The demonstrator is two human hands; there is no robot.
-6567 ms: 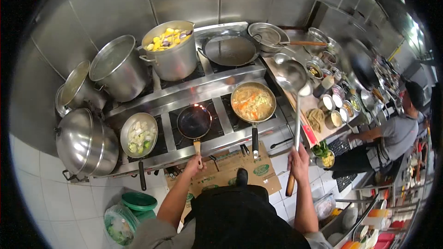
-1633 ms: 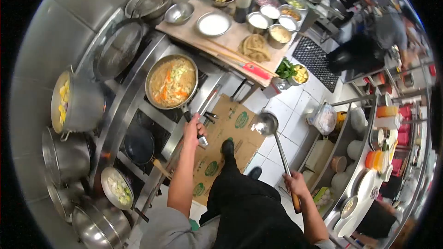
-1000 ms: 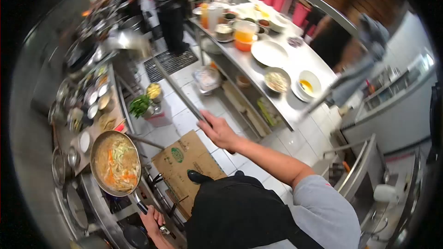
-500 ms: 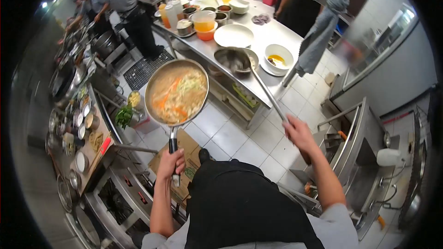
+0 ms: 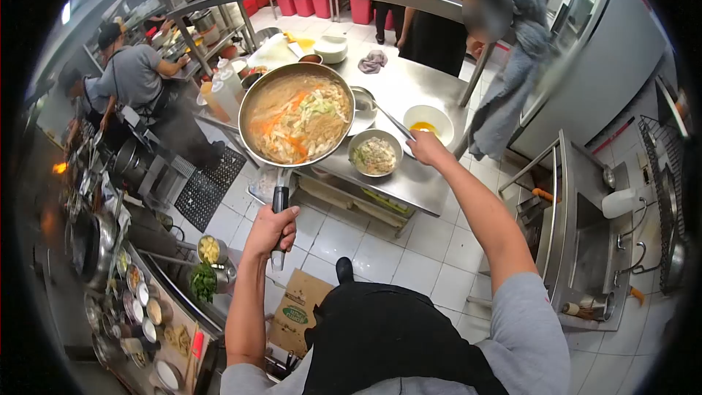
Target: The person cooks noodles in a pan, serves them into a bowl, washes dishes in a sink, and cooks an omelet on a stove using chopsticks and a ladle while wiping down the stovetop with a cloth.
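Observation:
My left hand [image 5: 273,231] is wrapped round the black handle of a frying pan [image 5: 246,148], held up level at the table's near edge. In the pan lie noodles with orange strips and pale green shreds in brownish liquid [image 5: 296,117]. My right hand [image 5: 430,149] grips the long metal handle of a ladle [image 5: 363,97], whose head is over a white plate [image 5: 360,126] just right of the pan. Below the ladle stands a metal bowl [image 5: 395,166] of chopped food. A white bowl [image 5: 444,115] with yellow liquid sits beside my right hand.
Squeeze bottles [image 5: 229,80] and stacked white bowls [image 5: 331,48] stand on the steel table [image 5: 413,73]. A grey cloth [image 5: 512,66] hangs from the shelf post. Co-workers [image 5: 131,69] stand at far left. A cardboard box [image 5: 298,311] and a counter of ingredient cups [image 5: 142,300] are nearby.
The pan has moved up and right in view, closer to the table. My right hand has moved forward and left with the ladle, and the metal bowl of food now shows.

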